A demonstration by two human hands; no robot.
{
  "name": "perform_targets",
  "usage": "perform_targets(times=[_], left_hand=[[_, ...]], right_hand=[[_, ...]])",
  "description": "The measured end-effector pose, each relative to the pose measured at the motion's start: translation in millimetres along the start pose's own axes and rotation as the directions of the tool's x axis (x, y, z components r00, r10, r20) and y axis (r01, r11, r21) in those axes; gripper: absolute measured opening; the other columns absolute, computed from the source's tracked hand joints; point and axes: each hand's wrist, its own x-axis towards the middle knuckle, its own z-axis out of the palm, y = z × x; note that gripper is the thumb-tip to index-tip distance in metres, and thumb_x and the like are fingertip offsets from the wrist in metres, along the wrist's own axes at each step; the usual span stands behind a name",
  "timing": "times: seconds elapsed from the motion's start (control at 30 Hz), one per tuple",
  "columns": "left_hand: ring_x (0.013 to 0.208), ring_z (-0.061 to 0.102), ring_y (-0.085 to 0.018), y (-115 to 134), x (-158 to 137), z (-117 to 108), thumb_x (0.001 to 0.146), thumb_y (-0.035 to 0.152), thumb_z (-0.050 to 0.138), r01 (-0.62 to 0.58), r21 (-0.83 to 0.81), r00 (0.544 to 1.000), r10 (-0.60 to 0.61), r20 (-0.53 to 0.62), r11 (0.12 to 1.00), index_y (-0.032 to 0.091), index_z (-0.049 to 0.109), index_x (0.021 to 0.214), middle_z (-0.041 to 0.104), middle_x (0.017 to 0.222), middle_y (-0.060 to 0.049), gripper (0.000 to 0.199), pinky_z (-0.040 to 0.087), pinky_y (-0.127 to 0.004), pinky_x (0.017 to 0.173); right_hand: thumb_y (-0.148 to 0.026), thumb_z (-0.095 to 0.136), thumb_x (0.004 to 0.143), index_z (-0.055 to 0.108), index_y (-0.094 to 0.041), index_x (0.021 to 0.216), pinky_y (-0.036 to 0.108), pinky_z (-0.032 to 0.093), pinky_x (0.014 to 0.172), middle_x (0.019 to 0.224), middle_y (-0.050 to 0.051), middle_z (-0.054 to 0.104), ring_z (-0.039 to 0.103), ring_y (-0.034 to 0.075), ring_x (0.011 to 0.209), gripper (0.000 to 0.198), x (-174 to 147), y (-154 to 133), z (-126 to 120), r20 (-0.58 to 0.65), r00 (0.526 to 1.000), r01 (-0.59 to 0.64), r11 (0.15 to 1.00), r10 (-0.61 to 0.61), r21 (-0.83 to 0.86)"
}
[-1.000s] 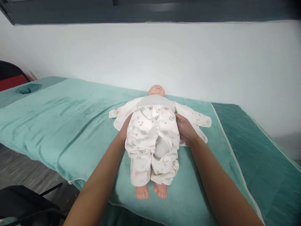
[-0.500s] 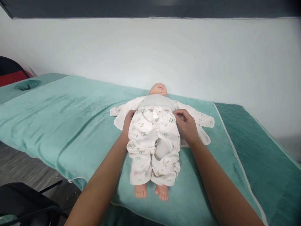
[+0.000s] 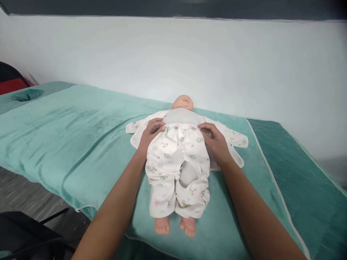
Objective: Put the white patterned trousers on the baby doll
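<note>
A baby doll (image 3: 183, 102) lies on its back, head toward the wall and bare feet toward me. It wears white printed baby pants (image 3: 177, 144), with the waistband up at its belly and an opening at the crotch. My left hand (image 3: 152, 133) has its bent fingers and thumb closed on the waistband's left side. At the right side, my right hand (image 3: 214, 139) pinches the same waistband with curled fingers. Beneath the doll, a white baby jacket (image 3: 234, 138) lies spread open, its sleeves stretched out to both sides.
The bed is covered by a light green sheet (image 3: 67, 122) over a darker green cover (image 3: 303, 173). A white wall (image 3: 173, 57) stands behind it. A black chair (image 3: 24, 231) is at the lower left, and a red and black object (image 3: 12, 81) at the far left.
My left hand has moved from the side of the pants up onto the waistband, its fingers now showing on top. My right hand stays at the waistband. The view has shifted slightly.
</note>
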Motion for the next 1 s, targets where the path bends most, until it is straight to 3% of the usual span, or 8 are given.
perform_targets(times=[0.17,0.3,0.5,0.67,0.83,1.0], left_hand=[[0.128,0.047,-0.026,6,7,-1,0.075,0.032,0.072,0.077,-0.028,0.985,-0.072,0.154,0.997,0.019,0.061,0.08,0.049,0.14,-0.007,0.018,0.038,-0.036,0.102],[0.123,0.05,-0.024,10,8,-4,0.075,0.034,0.071,0.093,0.029,0.973,-0.097,0.209,0.995,0.018,0.056,0.077,0.049,0.14,-0.006,0.022,0.039,-0.033,0.096],[0.107,0.056,-0.023,15,14,-7,0.076,0.036,0.067,0.03,0.122,0.97,-0.059,0.236,0.992,0.019,0.052,0.072,0.061,0.119,-0.005,0.023,0.041,-0.032,0.086],[0.103,0.057,-0.023,17,27,-10,0.079,0.04,0.063,0.026,0.134,0.955,-0.064,0.29,0.991,0.02,0.048,0.073,0.063,0.105,-0.006,0.026,0.041,-0.029,0.081],[0.072,0.05,-0.016,16,51,-11,0.084,0.039,0.059,-0.034,0.243,0.952,-0.042,0.302,0.969,0.021,0.048,0.08,0.056,0.079,0.0,0.021,0.036,-0.027,0.066],[0.066,0.041,-0.015,8,75,-3,0.088,0.035,0.053,-0.085,0.415,0.97,-0.02,0.243,0.906,0.022,0.042,0.078,0.045,0.07,0.003,0.021,0.031,-0.028,0.065]], right_hand=[[-0.033,0.059,0.086,0.062,-0.026,0.097,0.031,0.043,0.09,0.111,0.002,0.054,0.051,0.017,0.104,0.014,6,-2,1,0.053,0.998,-0.018,1.0,0.018,0.006],[-0.038,0.065,0.081,0.057,-0.024,0.091,0.032,0.04,0.089,0.111,0.002,0.05,0.049,0.018,0.101,0.018,14,-6,-2,0.188,0.981,-0.025,0.996,0.041,-0.088],[-0.045,0.068,0.077,0.052,-0.022,0.079,0.034,0.037,0.096,0.108,0.003,0.045,0.045,0.02,0.108,0.027,31,-12,-9,0.392,0.919,0.063,0.972,0.032,-0.227],[-0.048,0.065,0.078,0.045,-0.02,0.069,0.032,0.04,0.081,0.098,0.002,0.047,0.047,0.017,0.091,0.035,48,-19,-11,0.493,0.867,0.099,0.947,0.069,-0.306],[-0.051,0.06,0.081,0.042,-0.021,0.07,0.027,0.032,0.061,0.073,-0.002,0.043,0.038,0.013,0.068,0.037,68,-22,-11,0.481,0.866,0.038,0.939,0.14,-0.341],[-0.05,0.064,0.078,0.043,-0.021,0.072,0.026,0.027,0.056,0.066,-0.004,0.04,0.035,0.011,0.061,0.036,85,-6,-3,0.324,0.924,-0.084,0.936,0.201,-0.342]])
